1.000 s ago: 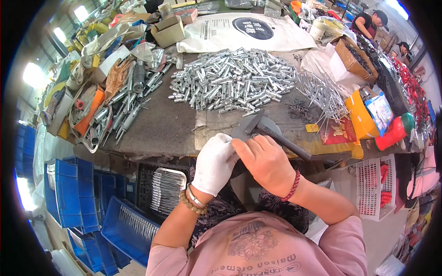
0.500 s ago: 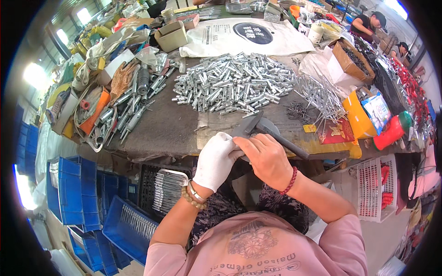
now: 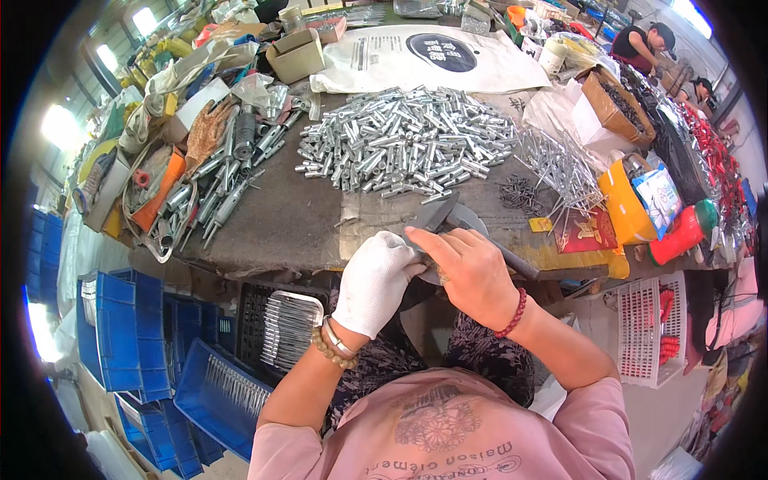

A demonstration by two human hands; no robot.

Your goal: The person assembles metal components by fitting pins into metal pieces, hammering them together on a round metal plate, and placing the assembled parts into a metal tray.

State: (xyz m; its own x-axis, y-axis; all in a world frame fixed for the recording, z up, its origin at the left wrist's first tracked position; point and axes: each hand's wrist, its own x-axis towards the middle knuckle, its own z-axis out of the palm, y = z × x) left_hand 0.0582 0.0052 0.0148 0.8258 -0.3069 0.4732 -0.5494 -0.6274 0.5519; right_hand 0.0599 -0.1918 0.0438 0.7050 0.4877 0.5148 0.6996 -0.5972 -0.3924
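While blue crates (image 3: 120, 336) stack at eight o'clock below the worktop (image 3: 296, 216), a clutter of grey tools and an orange glove (image 3: 204, 132) lies at ten o'clock. At twelve o'clock a heap of silvery metal sleeves (image 3: 408, 140) spreads before a white sack (image 3: 432, 56), with loose nails (image 3: 560, 164) at two o'clock and a red bottle (image 3: 680, 232) at three o'clock. Nothing stands between the hands and the heap.

Since half a second ago the hands have kept their place at the worktop's near edge; the view has hardly shifted.

The left hand (image 3: 372, 280), in a white glove, has its fingers curled shut on a small metal part (image 3: 428, 268) that is mostly hidden. At its three o'clock the bare right hand (image 3: 472, 268) presses folded fingers over the same part, just in front of a grey hammer (image 3: 456, 220).
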